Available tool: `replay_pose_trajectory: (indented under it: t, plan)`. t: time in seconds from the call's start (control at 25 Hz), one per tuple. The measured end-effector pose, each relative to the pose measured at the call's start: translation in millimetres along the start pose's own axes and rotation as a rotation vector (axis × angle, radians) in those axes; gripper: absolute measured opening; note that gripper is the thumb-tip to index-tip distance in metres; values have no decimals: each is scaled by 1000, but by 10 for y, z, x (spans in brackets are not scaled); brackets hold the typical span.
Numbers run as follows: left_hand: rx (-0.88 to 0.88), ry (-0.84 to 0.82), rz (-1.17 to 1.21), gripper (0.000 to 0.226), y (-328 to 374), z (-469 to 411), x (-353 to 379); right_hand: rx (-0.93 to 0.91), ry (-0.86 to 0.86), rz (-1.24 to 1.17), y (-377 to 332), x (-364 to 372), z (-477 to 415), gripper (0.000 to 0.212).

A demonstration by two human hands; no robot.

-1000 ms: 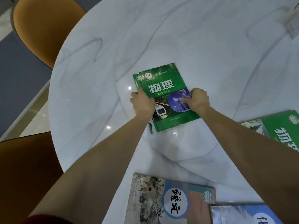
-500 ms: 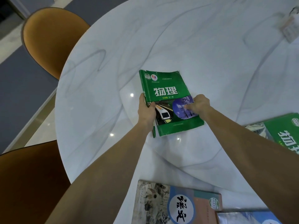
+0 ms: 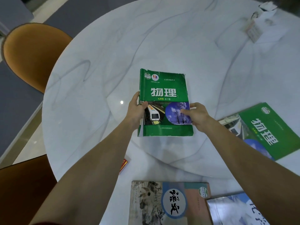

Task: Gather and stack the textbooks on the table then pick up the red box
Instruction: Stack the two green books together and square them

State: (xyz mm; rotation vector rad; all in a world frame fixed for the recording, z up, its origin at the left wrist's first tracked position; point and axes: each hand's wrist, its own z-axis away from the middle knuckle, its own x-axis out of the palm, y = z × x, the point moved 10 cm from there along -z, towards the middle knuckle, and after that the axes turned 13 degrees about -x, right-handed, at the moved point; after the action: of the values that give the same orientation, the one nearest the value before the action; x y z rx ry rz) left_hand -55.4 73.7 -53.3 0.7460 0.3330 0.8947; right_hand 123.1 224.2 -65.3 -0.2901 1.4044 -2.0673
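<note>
Green physics textbook point(image 3: 164, 101), pinched at its side edges by left hand point(image 3: 135, 111) and right hand point(image 3: 197, 113), could sag and slip onto the marble table point(image 3: 113, 46).

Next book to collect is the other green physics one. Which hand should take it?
Right, probably. The second green book lies just beside the right hand. The left hand grips the held book at its far edge.
</note>
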Motion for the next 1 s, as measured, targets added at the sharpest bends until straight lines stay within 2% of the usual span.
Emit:
replay_pose_trajectory:
  t: [0.08,0.24,0.48,0.68,0.88,1.0]
  plan:
    - [-6,-20,-56,50,-62,10,138,9,50,23,102,-170,62,42]
    - [30,-56,-152,50,-171,-56,392,2,120,58,255,-427,158,34]
    - [74,-46,-326,47,-309,-175,598,-20,185,255,346,-615,211,37]
    - [190,68,-522,42,-256,-136,639,-14,178,425,386,-626,209,34]
    - [283,270,-910,31,-153,-105,622,4,109,648,368,-657,205,13]
    - [311,320,-1145,31,-105,-31,662,0,66,734,321,-647,218,15]
